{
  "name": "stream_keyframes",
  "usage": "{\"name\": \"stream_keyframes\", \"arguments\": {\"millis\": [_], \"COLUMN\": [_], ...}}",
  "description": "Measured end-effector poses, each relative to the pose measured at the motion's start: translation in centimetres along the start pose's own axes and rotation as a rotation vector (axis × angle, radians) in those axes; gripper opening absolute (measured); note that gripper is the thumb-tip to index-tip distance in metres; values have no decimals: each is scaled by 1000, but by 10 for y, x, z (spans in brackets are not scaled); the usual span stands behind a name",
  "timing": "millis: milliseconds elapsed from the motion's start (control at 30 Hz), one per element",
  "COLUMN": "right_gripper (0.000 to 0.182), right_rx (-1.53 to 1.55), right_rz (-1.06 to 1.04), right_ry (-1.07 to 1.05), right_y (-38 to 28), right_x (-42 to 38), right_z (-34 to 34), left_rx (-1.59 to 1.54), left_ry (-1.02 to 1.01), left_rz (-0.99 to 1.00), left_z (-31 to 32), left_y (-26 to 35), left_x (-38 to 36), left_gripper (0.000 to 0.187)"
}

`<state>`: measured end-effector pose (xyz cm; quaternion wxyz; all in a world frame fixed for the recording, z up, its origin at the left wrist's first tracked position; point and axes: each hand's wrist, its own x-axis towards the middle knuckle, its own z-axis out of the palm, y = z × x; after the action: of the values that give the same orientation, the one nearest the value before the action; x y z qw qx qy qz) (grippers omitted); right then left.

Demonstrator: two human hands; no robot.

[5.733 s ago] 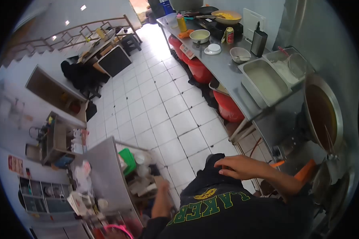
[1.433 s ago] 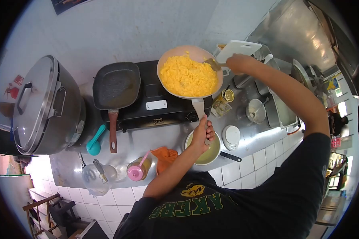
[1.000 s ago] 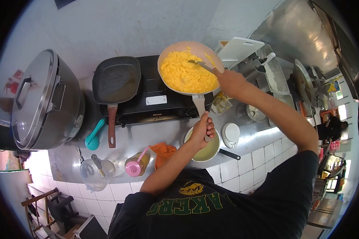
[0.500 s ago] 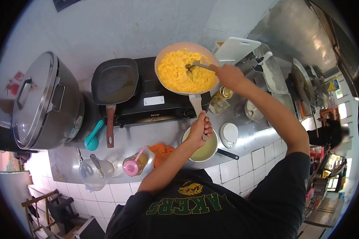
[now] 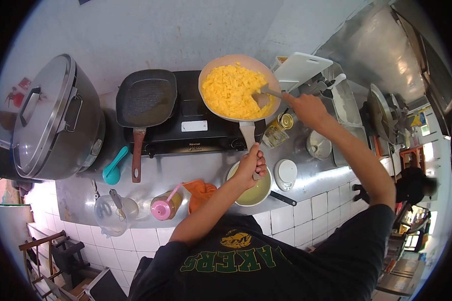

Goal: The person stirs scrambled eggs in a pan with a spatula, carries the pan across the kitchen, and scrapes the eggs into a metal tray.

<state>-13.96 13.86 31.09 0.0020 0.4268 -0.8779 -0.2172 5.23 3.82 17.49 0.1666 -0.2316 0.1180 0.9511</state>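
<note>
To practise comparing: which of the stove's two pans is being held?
The round frying pan, its beige handle in the left hand; nothing grips the squarish black pan.

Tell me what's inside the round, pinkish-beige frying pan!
A heap of crumbly yellow food and the end of a long-handled grey utensil in the right hand. The pan shows bare inner wall at the far side; its bottom beneath the food is covered.
</note>
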Motion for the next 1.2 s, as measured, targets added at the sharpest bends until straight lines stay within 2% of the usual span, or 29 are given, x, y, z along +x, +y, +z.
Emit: {"name": "stream_keyframes", "arguments": {"millis": [33, 167, 233, 267, 333, 367, 433, 567, 633, 667, 733, 833, 867, 933, 1067, 1200], "right_gripper": [36, 34, 30, 30, 25, 25, 25, 32, 20, 20, 20, 16, 16, 14, 14, 14], "right_rx": [82, 151, 6, 10, -52, -51, -85, -201, -83, -88, -27, -75, -67, -172, -329, -309], "right_rz": [63, 81, -29, -31, -50, -52, -94, -162, -78, -80, 57, -24, -24, -86, -197, -158], "right_ry": [33, 120, 24, 20, -149, -151, -287, -298, -63, -59, 69, 191, 190, 52, 17, -50], "right_y": [2, 13, 20, 22, 24, 23, 14, -9, -23, -22, -12, 13, 16, 13, -13, -16], "right_x": [9, 42, 39, 37, 32, 27, 16, 3, 4, 12, 30, 47, 48, 42, 19, 42], "right_z": [5, -1, -42, -62, -100, -114, -132, -81, -44, -27, -11, -24, -32, -77, -108, -54], "left_rx": [-2, 13, 16, 15, 13, 12, 9, -4, 3, 11, 13, 25, 21, 21, -3, -9], "left_ry": [8, 57, 69, 70, 64, 55, 65, 55, 45, 34, 31, 37, 44, 59, 93, 85], "left_rz": [-1, -4, 3, 15, 17, 24, 23, 17, 11, 4, 8, 9, 9, 19, 37, 43], "left_z": [1, 4, 4, 4, 2, 1, 2, 2, 0, 0, 1, 2, 0, 1, 4, 4], "left_y": [0, -1, -2, -3, -4, -4, -4, -3, -2, -2, -1, -2, -2, -3, -6, -4], "left_x": [0, 0, -1, 0, 1, 1, 2, 0, -1, -1, -1, 0, 0, -1, 0, -2], "left_gripper": [34, 34, 34, 34, 34, 34, 34, 34, 34, 35, 35, 35, 35, 34, 34, 34]}}
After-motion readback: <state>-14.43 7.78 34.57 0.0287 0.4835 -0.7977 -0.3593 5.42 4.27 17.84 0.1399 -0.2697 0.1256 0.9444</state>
